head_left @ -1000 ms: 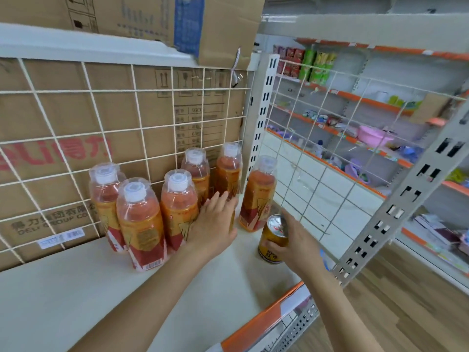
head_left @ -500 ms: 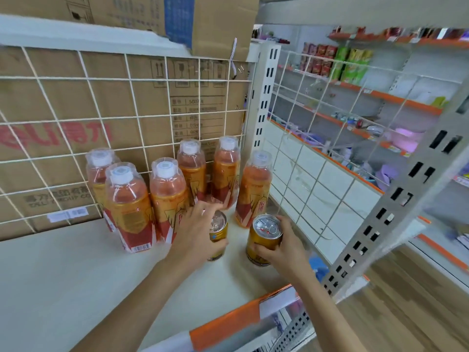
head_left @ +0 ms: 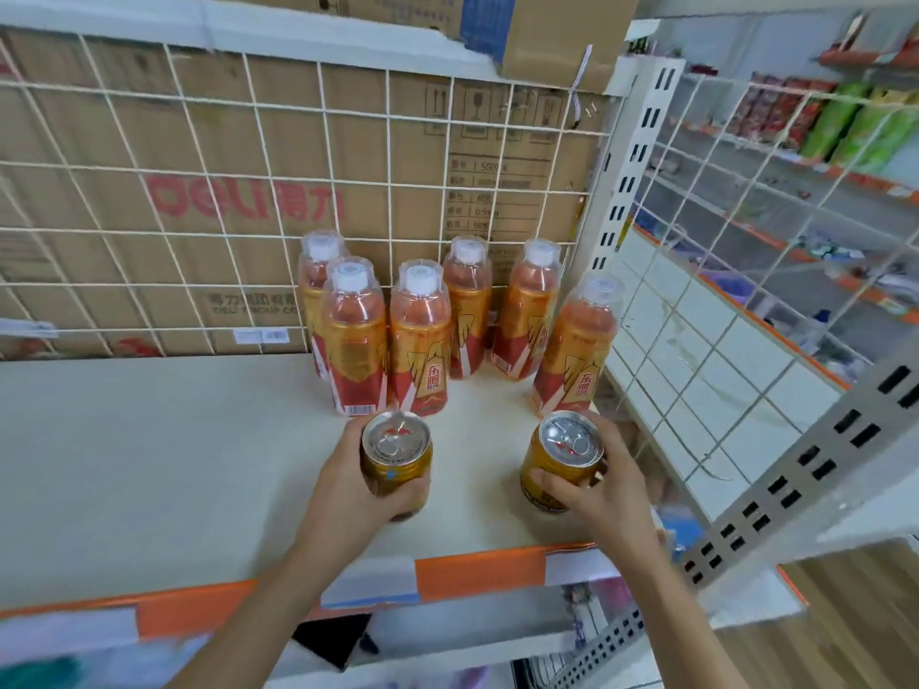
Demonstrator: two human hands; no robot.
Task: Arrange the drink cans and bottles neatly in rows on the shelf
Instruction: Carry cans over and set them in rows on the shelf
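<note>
Head | left hand [head_left: 348,494] grips left can [head_left: 396,457] | right hand [head_left: 604,482] grips right can [head_left: 562,457]

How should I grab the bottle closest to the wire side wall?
Wrap your fingers round the bottle at its wide labelled middle, coming from its left, where the shelf is bare. It stands upright; the wire wall crowds its right side, and the can held by the right hand sits just in front.

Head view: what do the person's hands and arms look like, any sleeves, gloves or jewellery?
The left hand and right hand are bare: no gloves, rings or bracelets show. The left forearm and right forearm are uncovered down to the frame's bottom edge, with no sleeve or watch in view.
</note>
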